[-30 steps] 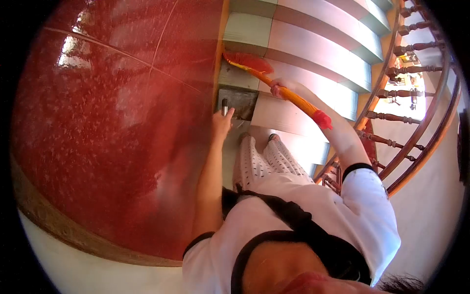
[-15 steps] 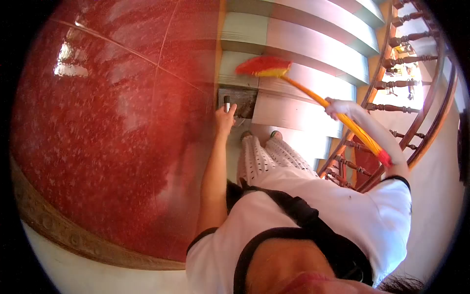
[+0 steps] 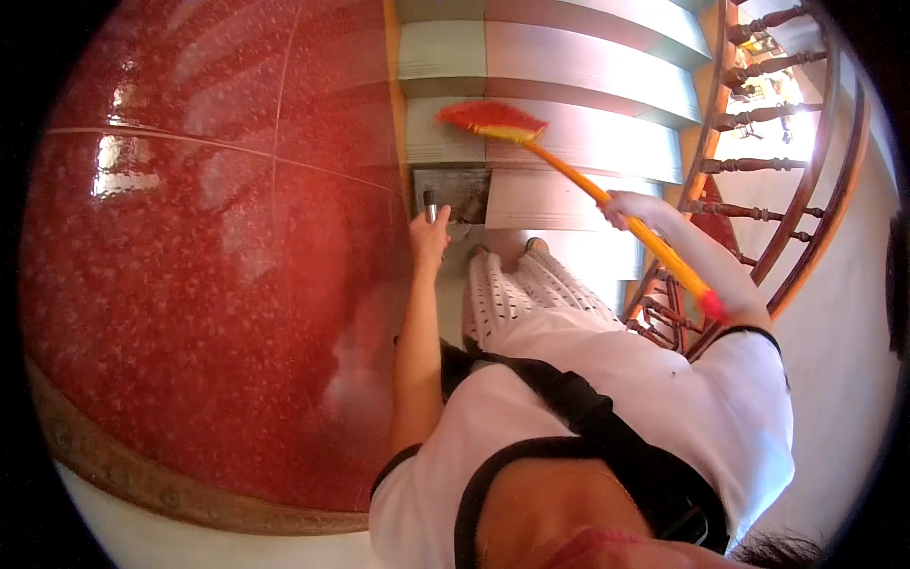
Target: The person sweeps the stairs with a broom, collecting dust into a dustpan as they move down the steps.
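Observation:
My right hand (image 3: 633, 211) is wrapped round the orange-yellow handle of a broom (image 3: 664, 254). Its red bristles (image 3: 483, 118) are over a step above the dustpan; whether they press on the tread is hard to tell. My left hand (image 3: 430, 239) is closed on the handle of a dark dustpan (image 3: 466, 194), whose black-tipped metal end (image 3: 430, 203) sticks out past the fingers. The pan is at a lower step against the red wall, close to my feet. Small bits seem to lie in it, too blurred to name.
Pink and pale green stairs (image 3: 569, 90) rise ahead. A glossy red wall panel (image 3: 209, 284) flanks them on the left. To the right runs a wooden banister (image 3: 820, 213) with turned balusters, near my right arm.
The view has shifted slightly, moving the stairs left in it. The broom's bristles have swung up a little and look more fanned out. Both hands keep their holds.

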`<action>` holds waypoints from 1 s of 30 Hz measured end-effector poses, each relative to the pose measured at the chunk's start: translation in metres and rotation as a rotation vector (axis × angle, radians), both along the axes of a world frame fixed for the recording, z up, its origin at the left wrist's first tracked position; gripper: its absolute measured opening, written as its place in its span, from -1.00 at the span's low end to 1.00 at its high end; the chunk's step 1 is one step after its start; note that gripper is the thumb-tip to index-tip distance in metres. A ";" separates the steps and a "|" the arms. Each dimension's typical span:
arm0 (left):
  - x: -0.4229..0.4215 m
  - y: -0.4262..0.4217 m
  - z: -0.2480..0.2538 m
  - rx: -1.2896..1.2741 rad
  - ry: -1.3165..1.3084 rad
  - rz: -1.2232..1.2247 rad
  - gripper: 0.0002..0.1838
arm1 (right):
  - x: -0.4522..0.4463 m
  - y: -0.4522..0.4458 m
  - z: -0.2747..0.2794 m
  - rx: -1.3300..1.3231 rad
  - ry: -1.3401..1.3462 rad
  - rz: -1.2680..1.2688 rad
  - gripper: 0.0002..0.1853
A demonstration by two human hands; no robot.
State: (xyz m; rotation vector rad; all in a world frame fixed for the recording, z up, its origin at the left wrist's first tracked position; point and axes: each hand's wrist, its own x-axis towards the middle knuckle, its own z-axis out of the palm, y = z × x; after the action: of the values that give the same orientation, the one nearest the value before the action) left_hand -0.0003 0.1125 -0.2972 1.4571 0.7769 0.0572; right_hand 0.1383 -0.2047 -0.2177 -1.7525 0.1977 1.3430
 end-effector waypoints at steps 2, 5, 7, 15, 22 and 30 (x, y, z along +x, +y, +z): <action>-0.003 0.002 0.000 0.020 0.024 -0.005 -0.70 | 0.031 -0.013 -0.100 0.143 -0.165 0.289 -0.89; -0.005 0.003 -0.004 0.017 0.011 0.015 -0.71 | -0.049 0.015 -0.091 -0.013 0.056 0.180 -0.91; -0.011 0.002 -0.006 -0.018 -0.018 0.035 -0.72 | -0.080 0.005 -0.031 -0.007 0.169 0.181 -0.92; -0.025 -0.004 0.000 -0.045 0.006 -0.006 -0.74 | 0.009 0.054 -0.062 0.096 -0.041 0.082 -0.89; -0.038 -0.012 0.006 0.008 0.053 -0.001 -0.74 | -0.033 0.056 -0.023 -0.224 -0.266 0.930 -0.58; -0.054 -0.004 0.015 0.031 0.122 -0.070 -0.74 | -0.023 -0.045 -0.020 -0.278 -0.146 0.121 -0.77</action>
State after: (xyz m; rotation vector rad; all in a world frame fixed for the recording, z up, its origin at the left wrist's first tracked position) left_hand -0.0540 0.1082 -0.2820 1.5267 0.8261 -0.0741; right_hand 0.1150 -0.2492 -0.2374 -2.1169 0.2074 1.3151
